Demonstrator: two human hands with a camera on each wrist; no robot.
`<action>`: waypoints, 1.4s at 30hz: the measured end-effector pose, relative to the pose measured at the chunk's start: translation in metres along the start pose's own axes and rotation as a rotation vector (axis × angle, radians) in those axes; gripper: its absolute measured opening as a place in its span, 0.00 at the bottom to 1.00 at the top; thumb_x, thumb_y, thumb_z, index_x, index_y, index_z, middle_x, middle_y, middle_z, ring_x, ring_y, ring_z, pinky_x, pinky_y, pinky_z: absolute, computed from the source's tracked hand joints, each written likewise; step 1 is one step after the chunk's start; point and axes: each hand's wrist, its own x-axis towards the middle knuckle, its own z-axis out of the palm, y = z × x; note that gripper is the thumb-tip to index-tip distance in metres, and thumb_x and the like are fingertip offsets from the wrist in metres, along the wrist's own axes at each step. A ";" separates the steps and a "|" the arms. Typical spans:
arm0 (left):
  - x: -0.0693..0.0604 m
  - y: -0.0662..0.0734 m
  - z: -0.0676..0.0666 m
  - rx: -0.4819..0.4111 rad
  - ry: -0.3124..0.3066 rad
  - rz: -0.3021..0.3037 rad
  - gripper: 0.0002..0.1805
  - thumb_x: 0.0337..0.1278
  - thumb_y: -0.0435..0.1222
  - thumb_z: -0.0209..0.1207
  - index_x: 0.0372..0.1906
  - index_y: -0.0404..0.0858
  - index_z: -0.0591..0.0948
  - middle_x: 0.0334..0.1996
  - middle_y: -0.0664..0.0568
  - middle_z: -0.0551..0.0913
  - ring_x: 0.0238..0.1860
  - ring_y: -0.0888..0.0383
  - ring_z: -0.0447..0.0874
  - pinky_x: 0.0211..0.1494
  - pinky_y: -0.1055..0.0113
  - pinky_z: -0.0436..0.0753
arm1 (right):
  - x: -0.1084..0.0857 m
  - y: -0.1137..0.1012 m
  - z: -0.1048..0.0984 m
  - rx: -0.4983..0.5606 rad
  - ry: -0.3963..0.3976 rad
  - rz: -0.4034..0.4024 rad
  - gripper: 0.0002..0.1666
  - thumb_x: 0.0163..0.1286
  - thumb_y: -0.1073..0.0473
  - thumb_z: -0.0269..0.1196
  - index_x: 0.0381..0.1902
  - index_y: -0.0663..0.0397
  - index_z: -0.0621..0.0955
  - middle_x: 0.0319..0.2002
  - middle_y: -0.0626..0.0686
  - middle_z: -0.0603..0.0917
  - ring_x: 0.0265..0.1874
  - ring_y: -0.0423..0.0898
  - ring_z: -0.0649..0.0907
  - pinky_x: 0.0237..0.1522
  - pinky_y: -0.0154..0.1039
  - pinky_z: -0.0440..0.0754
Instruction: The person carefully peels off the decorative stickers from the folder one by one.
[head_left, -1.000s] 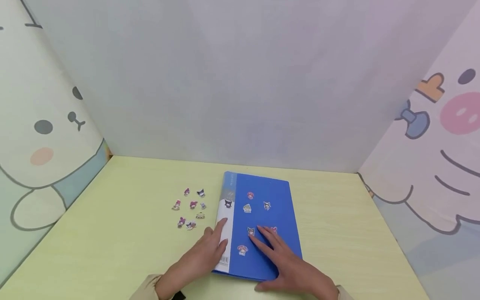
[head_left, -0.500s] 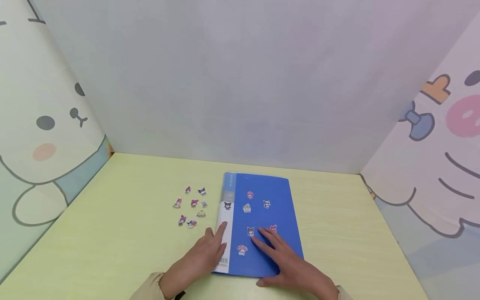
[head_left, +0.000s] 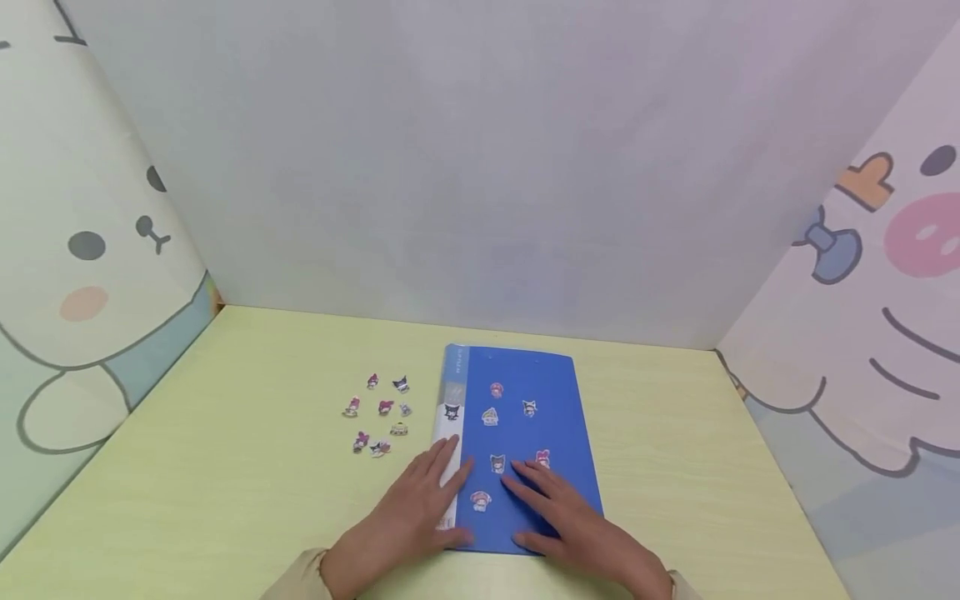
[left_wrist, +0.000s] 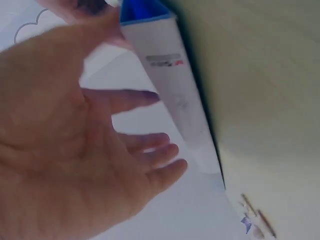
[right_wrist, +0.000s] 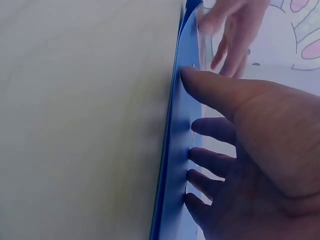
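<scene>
A blue folder [head_left: 525, 371] with a white spine label [head_left: 450, 429] lies closed on the table, several cartoon stickers [head_left: 490, 417] on its cover. My left hand [head_left: 408, 504] rests spread over the lower spine, its thumb at the folder's bottom edge. In the left wrist view, the fingers reach over the label side of the folder [left_wrist: 167, 75]. My right hand [head_left: 573, 517] touches the lower right of the cover with spread fingertips, near a pink-hooded sticker [head_left: 543, 457]. The right wrist view has these fingertips and thumb on the blue cover [right_wrist: 182, 110]. Neither hand holds anything.
Several loose cartoon stickers [head_left: 386, 407] lie in a cluster on the pale yellow table [head_left: 247, 433], left of the folder. A grey backdrop [head_left: 480, 167] stands behind the table. Cartoon-printed panels [head_left: 90, 300] stand at both sides.
My left hand has gone from a pointing index finger on the spine to several spread fingers, its thumb moving down to the folder's bottom edge. The right hand stays nearly still.
</scene>
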 end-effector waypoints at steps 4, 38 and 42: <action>-0.002 -0.006 0.003 0.008 -0.028 0.071 0.55 0.52 0.71 0.62 0.77 0.39 0.68 0.78 0.34 0.59 0.77 0.38 0.58 0.74 0.48 0.67 | 0.001 0.001 -0.002 0.057 -0.010 0.007 0.40 0.76 0.35 0.58 0.81 0.35 0.63 0.79 0.47 0.60 0.78 0.59 0.60 0.69 0.66 0.66; 0.005 -0.014 0.010 0.089 -0.015 0.135 0.56 0.51 0.72 0.61 0.74 0.34 0.70 0.76 0.36 0.64 0.76 0.42 0.62 0.76 0.51 0.65 | 0.027 0.038 -0.032 0.146 0.316 0.114 0.18 0.69 0.64 0.70 0.53 0.65 0.81 0.44 0.55 0.80 0.32 0.38 0.77 0.35 0.33 0.81; 0.006 -0.014 0.011 0.086 -0.027 0.130 0.57 0.52 0.73 0.60 0.75 0.35 0.70 0.77 0.36 0.63 0.77 0.42 0.61 0.76 0.51 0.64 | 0.031 0.038 -0.032 0.143 0.325 0.143 0.15 0.68 0.64 0.71 0.50 0.63 0.82 0.43 0.54 0.79 0.30 0.38 0.76 0.32 0.32 0.80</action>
